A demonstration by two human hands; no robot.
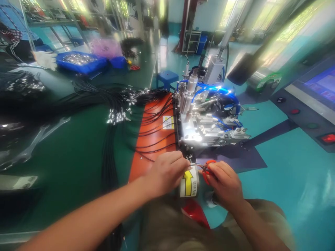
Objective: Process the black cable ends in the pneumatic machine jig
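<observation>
My left hand (170,170) is closed, its fingertips pinching the end of a thin cable (193,164). Fine wire ends stick out of that pinch toward my right hand. My right hand (227,183) is closed around a pair of red-handled scissors (209,162), whose short blades meet the wire ends. Below both hands is a white label with a yellow arrow (188,183). Black cables (157,134) lie side by side across an orange plate (136,165), running to a metal machine (206,129) with blue air tubes.
Bundles of black cables with shiny ends (117,116) lie on the green table (78,146) to the left, near two wrenches (39,139). Further back, a blue tray (81,68) holds metal parts beside a co-worker's gloved hand (45,60). A control panel (303,104) stands at right.
</observation>
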